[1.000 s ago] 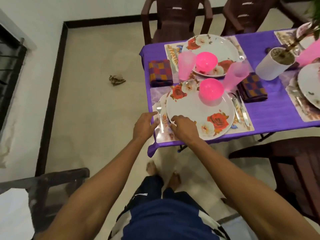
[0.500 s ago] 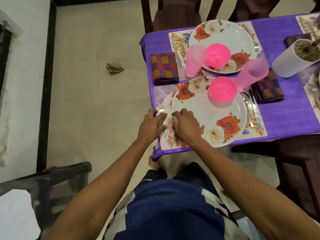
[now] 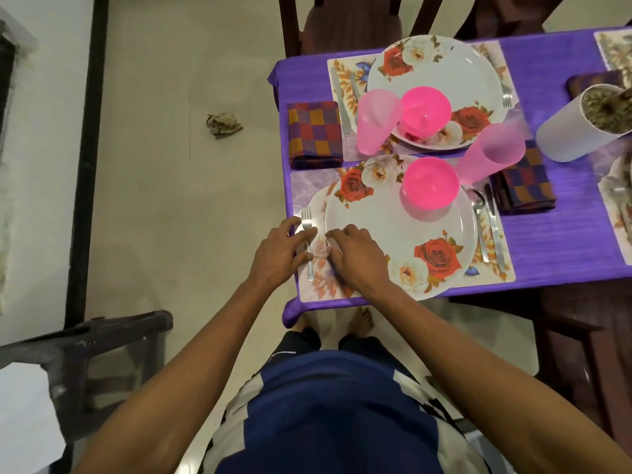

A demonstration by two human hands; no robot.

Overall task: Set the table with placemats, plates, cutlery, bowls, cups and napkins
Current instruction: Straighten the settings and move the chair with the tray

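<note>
Honestly, there's only the head view to go on, so here's what it gives you. Your left hand (image 3: 279, 252) sits on the near left corner of the placemat (image 3: 326, 285), fingers spread fairly straight, with the fingertips on or right beside the fork (image 3: 308, 241). Whether they're pinching it or just nudging it, I can't tell. Your right hand (image 3: 355, 256) has its fingers curled down at the left rim of the plate (image 3: 400, 230), and they hide whatever's under them, so I can't say if it's holding anything.

The fork lies on the mat just left of the plate, tines pointing far. I'd guess it's thin, stiff, light steel and slippery on that glossy mat, so it'll skate if you poke it. Pinch the handle around the middle, or slide it flat with two fingertips.

The plate looks like melamine: light and not very fragile. But the pink bowl (image 3: 429, 186) sitting on its far side will probably slide if you bump the rim.
</note>
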